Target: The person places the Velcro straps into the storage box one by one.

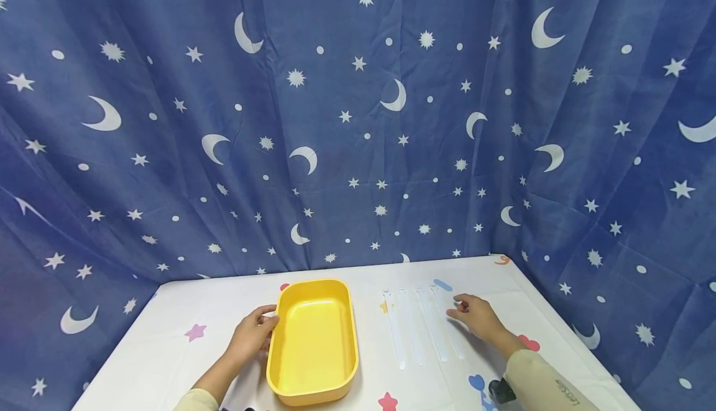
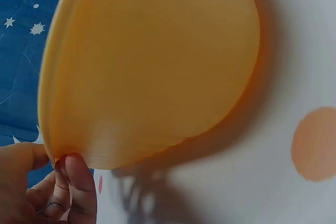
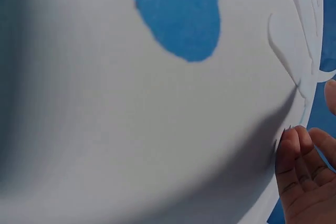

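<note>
A yellow plastic tray [image 1: 313,352] with rounded corners sits on the table in the head view, its inside bare. My left hand [image 1: 248,339] holds it by the left side; in the left wrist view the thumb and fingers [image 2: 81,179] pinch its edge. Right of the tray lie several slender, translucent white plastic sticks [image 1: 413,330], side by side and pointing away from me. Just right of the last stick hovers my right hand [image 1: 480,319], fingers loosely bent and thumb apart, holding nothing. In the right wrist view, its fingertips are near a stick's end [image 3: 286,51].
A white cloth [image 1: 224,302] printed with coloured shapes covers the table. Behind and on both sides hangs a blue curtain [image 1: 335,150] with stars and moons. A black wrist device [image 1: 501,391] shows beside the right sleeve.
</note>
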A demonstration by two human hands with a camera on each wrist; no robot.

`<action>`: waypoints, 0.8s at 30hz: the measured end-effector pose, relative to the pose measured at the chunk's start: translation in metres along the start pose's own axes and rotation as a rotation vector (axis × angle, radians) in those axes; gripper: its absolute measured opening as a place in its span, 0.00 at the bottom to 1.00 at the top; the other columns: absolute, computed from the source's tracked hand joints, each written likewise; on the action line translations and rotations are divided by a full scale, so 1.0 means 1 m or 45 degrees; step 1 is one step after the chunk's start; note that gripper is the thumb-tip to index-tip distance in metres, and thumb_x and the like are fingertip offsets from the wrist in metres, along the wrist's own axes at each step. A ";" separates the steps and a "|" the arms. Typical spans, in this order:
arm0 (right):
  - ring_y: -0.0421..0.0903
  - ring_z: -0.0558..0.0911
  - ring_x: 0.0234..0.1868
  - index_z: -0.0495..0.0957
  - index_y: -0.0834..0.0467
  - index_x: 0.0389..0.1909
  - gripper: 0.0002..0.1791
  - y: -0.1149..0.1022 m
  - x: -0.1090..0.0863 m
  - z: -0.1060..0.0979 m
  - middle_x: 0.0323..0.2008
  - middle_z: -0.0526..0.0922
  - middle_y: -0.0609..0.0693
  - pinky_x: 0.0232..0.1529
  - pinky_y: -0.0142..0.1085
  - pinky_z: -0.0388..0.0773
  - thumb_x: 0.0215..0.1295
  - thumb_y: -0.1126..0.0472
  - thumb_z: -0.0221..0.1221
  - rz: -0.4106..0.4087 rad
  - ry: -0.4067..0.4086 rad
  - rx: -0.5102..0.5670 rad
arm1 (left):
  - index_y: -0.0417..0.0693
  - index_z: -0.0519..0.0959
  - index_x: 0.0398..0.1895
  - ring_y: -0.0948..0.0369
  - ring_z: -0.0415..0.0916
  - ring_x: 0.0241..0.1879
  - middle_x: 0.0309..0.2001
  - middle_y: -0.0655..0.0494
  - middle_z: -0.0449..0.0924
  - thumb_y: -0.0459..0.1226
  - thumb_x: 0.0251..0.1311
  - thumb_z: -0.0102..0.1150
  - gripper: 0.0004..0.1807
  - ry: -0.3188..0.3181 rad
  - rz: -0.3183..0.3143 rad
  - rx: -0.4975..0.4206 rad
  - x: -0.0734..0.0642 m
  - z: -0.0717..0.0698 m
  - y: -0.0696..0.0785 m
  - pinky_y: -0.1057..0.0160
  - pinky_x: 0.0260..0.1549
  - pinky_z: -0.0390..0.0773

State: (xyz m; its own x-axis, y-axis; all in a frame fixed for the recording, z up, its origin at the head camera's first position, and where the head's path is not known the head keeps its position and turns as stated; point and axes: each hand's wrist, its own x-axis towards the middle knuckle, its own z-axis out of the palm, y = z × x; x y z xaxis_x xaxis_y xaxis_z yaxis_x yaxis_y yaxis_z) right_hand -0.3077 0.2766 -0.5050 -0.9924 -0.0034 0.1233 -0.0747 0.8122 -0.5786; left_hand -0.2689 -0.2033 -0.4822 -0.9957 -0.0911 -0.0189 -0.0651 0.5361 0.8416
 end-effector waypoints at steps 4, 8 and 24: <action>0.45 0.74 0.33 0.78 0.71 0.51 0.26 0.001 0.000 0.003 0.28 0.78 0.48 0.42 0.43 0.77 0.57 0.57 0.68 0.001 0.015 0.001 | 0.35 0.72 0.63 0.60 0.78 0.31 0.38 0.46 0.79 0.39 0.67 0.53 0.25 -0.015 -0.051 -0.099 0.001 0.001 0.001 0.65 0.21 0.77; 0.44 0.74 0.33 0.79 0.70 0.51 0.28 0.001 0.002 0.007 0.29 0.78 0.48 0.38 0.38 0.76 0.54 0.57 0.71 0.026 0.007 0.027 | 0.34 0.71 0.63 0.59 0.78 0.31 0.40 0.44 0.79 0.38 0.66 0.53 0.25 -0.038 -0.100 -0.204 0.000 0.001 0.001 0.65 0.21 0.78; 0.42 0.73 0.21 0.80 0.72 0.48 0.28 -0.004 0.006 0.017 0.23 0.74 0.48 0.24 0.32 0.72 0.47 0.62 0.74 0.109 0.020 0.131 | 0.34 0.69 0.66 0.58 0.80 0.34 0.47 0.40 0.79 0.34 0.62 0.57 0.28 -0.078 -0.190 -0.394 0.000 -0.003 -0.004 0.61 0.28 0.85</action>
State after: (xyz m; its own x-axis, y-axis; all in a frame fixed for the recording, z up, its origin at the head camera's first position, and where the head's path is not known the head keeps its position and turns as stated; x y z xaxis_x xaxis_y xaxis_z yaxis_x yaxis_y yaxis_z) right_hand -0.3146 0.2633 -0.5155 -0.9939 0.0731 0.0822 -0.0004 0.7449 -0.6671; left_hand -0.2684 -0.2078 -0.4837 -0.9795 -0.0935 -0.1786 -0.1962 0.2399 0.9507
